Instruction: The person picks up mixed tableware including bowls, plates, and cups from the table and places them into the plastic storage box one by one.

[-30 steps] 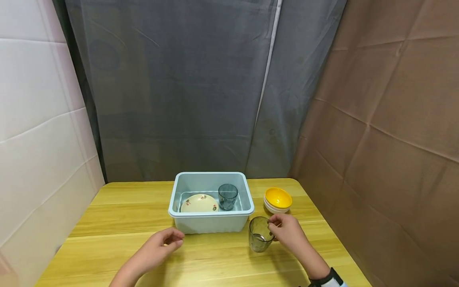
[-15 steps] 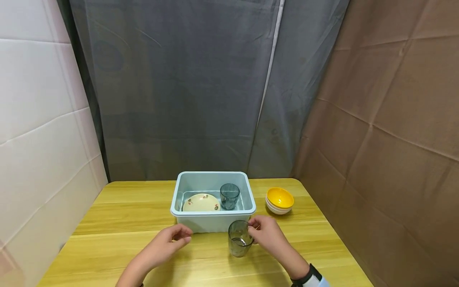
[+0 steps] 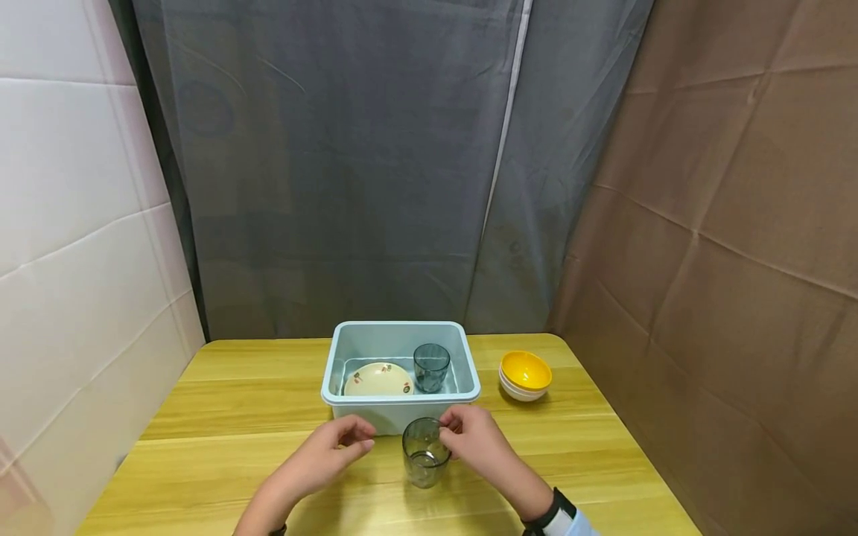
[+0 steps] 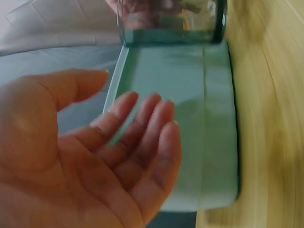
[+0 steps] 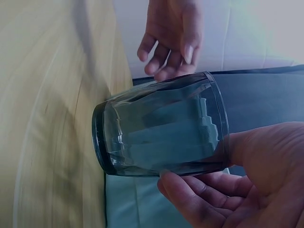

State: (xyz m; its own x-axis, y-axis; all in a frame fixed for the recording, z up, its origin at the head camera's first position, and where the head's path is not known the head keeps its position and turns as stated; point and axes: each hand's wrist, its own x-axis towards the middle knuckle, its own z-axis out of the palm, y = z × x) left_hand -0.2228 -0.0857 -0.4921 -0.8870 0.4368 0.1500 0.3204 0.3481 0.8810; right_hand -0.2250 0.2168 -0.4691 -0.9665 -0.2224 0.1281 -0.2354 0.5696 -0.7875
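My right hand (image 3: 474, 441) pinches a grey see-through drinking glass (image 3: 424, 463) at its rim and side, thumb and fingers on opposite faces. In the right wrist view the glass (image 5: 159, 128) shows faceted walls and a thick base, close over the table. Left of it, my left hand (image 3: 328, 455) hovers with loosely bent fingers and holds nothing. In the left wrist view that hand (image 4: 109, 142) has its palm turned up, apart from the glass (image 4: 171, 35). Behind both hands stands a pale blue tub (image 3: 402, 400).
Inside the tub lie a cream plate with a printed motif (image 3: 377, 380) and a second glass (image 3: 431, 368). To the tub's right, a yellow bowl (image 3: 526, 370) sits stacked on white bowls (image 3: 521, 392). A wooden table (image 3: 221, 417) carries everything, with cloth hangings (image 3: 375, 186) around it.
My right hand has carried the glass leftward, from near the bowls to in front of the tub. My left hand has shifted slightly right, towards the glass.
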